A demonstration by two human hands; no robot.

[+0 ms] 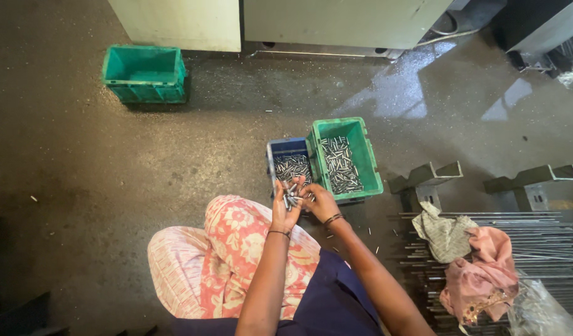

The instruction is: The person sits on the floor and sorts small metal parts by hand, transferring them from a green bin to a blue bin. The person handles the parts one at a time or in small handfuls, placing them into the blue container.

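Sorting through small metal pins, a bundle is held upright in the left hand, its fingers curled closed around them, while the right hand is brought against the bundle, fingertips pinching at single pieces. The hands are kept just above the near edge of a blue bin half filled with like pins, so that dropped ones fall inside. A green bin, touching it on the right, is also loaded with pins. Open concrete floor is left to the left, where an empty green crate stands well apart. Room on the right is narrowed by long steel rods and crumpled cloths.
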